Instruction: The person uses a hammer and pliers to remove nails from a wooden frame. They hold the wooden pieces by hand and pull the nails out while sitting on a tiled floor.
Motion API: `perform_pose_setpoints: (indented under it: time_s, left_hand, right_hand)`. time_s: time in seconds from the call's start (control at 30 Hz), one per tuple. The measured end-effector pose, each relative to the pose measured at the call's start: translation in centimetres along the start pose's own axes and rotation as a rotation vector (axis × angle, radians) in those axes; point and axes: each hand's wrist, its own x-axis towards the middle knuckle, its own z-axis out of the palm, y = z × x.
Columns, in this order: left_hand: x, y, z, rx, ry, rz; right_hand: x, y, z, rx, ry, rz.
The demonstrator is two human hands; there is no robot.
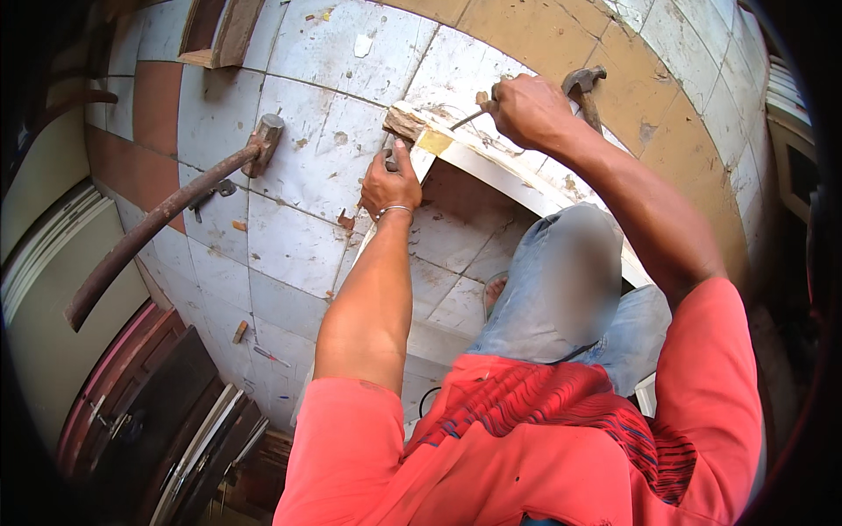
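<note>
A white-painted wooden frame corner lies on the tiled floor, its broken joint end pointing left. My left hand is closed on the frame's left rail just below the joint. My right hand grips a thin metal tool whose tip rests on the top of the frame near the joint. A claw hammer lies on the floor right behind my right hand. My knee in blue jeans presses against the frame.
A sledgehammer with a long rusty handle lies at the left. A wooden block sits at the top left. Stacked door panels lean at the lower left. Small wood scraps dot the tiles.
</note>
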Motion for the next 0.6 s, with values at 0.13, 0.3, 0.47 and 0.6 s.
perform_pose_setpoints:
  time_s: [0.13, 0.3, 0.47, 0.6]
  left_hand:
    - [0.2, -0.2, 0.0, 0.013, -0.064, -0.014]
    - [0.2, -0.5, 0.5, -0.002, -0.031, 0.030]
    - [0.2, 0.0, 0.3, 0.028, -0.003, 0.029]
    - [0.3, 0.8, -0.5, 0.012, -0.039, 0.009]
  right_hand:
    - [2.3, 1.7, 2.9, 0.554, 0.446, 0.279]
    - [4.2, 1.8, 4.5, 2.339, 0.245, 0.233]
    - [3.6, -2.0, 3.9, 2.110, 0.613, 0.412]
    - [1.5, -4.6, 4.6, 1.964, 0.714, 0.331]
